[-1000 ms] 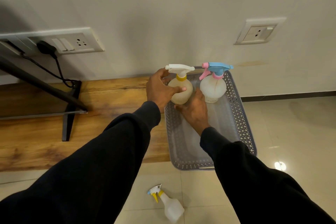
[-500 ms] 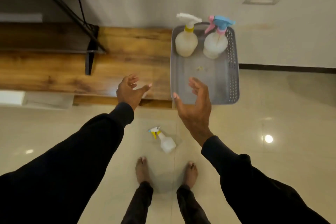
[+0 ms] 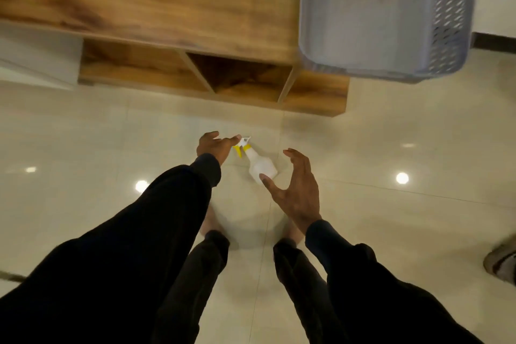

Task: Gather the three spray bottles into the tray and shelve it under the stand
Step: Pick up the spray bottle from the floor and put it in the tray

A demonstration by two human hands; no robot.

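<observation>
Head view: I've dropped my gaze from the tray (image 3: 458, 22) on the stand (image 3: 178, 0) to the floor. Left hand (image 3: 215, 146) and right hand (image 3: 297, 186), both spread and empty, now flank the last spray bottle (image 3: 261, 166), lying near my feet: pickup comes next.

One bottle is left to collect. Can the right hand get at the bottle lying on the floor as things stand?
Probably yes. The right hand is open beside the spray bottle on the tiled floor, with nothing between them. The left hand hovers by the nozzle, not over the body.
</observation>
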